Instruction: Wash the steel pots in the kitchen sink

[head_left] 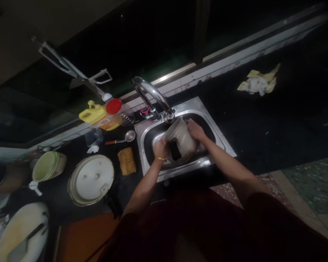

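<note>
A grey metal cooking pot [186, 142] with a black handle is tilted over the steel sink [221, 140], beneath the curved tap [153, 89]. My left hand [160, 148], with a yellow bangle at its wrist, grips the pot's left side near the rim. On the far right side, my right hand [196, 131] is closed on the pot, its fingertips partly hidden. Blur hides the inside of the pot, and I cannot tell whether water is running.
Left of the sink are a brown block-like piece [127, 161], a strainer ladle [129, 136], a round metal lid [91, 178], a yellow jug [98, 115], a red-lidded jar [114, 106] and a green-rimmed tub [46, 166]. A crumpled cloth [258, 83] lies on the right counter.
</note>
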A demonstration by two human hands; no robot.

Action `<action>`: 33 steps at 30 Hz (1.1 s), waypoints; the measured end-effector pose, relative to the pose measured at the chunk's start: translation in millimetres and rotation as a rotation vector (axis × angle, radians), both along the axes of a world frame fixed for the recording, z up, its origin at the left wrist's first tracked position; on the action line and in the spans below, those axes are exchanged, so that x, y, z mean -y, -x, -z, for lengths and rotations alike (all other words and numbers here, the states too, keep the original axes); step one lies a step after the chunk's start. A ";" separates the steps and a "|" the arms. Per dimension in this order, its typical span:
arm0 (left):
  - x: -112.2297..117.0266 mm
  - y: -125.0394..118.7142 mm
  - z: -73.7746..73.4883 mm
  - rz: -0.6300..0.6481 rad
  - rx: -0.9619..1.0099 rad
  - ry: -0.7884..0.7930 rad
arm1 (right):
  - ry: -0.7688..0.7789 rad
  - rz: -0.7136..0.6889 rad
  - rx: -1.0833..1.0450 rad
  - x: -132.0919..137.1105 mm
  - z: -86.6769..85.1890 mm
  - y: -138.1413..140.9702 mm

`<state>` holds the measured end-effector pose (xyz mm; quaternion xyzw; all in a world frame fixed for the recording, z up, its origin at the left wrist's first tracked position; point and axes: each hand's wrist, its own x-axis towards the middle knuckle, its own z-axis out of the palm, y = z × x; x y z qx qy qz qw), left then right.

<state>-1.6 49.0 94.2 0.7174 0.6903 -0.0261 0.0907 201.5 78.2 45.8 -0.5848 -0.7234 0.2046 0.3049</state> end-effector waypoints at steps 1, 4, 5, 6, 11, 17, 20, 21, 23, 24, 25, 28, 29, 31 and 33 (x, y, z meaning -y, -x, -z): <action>-0.4 -0.8 -1.9 -0.035 -0.025 0.019 | 0.010 0.020 -0.008 -3.2 1.5 -4.8; -0.6 -1.8 -7.1 -0.062 -0.068 0.047 | -0.033 0.006 0.027 29.5 2.3 6.4; -0.2 -2.1 -8.1 -0.049 -0.070 0.038 | -0.055 -0.027 0.052 48.2 1.7 15.6; 0.2 -2.7 -8.7 -0.037 -0.070 0.030 | -0.072 -0.069 0.076 64.9 1.1 24.2; 2.3 -9.5 -8.6 -0.066 -0.082 -0.006 | -0.009 -0.030 0.012 44.3 14.9 13.6; -0.3 -13.2 -10.7 -0.150 0.025 -0.031 | 0.026 0.147 -0.155 8.0 38.9 -8.5; -1.5 -17.0 -13.4 -0.179 0.101 -0.034 | -0.075 0.084 -0.090 69.7 30.7 19.0; -1.3 -19.4 -14.7 -0.199 0.120 -0.033 | -0.082 0.035 -0.062 87.3 27.8 26.0; -0.9 -25.0 -18.5 -0.239 0.138 -0.036 | -0.067 0.011 -0.034 102.9 23.8 29.3; -1.4 -27.6 -21.2 -0.252 0.138 -0.040 | -0.044 0.050 -0.044 99.6 22.8 25.5; -2.8 -29.6 -24.5 -0.256 0.129 -0.041 | -0.013 0.105 -0.070 90.0 22.4 19.0; -16.5 -30.8 -36.7 -0.247 0.079 -0.031 | 0.079 0.186 -0.187 43.2 23.7 -3.2; -24.4 -29.9 -40.8 -0.232 0.058 -0.023 | 0.093 0.181 -0.222 28.5 25.0 -7.7; -43.4 -28.3 -47.4 -0.179 0.002 -0.001 | 0.095 0.183 -0.277 7.5 29.6 -10.0; -62.9 -30.2 -50.1 -0.110 -0.066 0.049 | 0.100 0.213 -0.325 -3.3 37.0 -6.4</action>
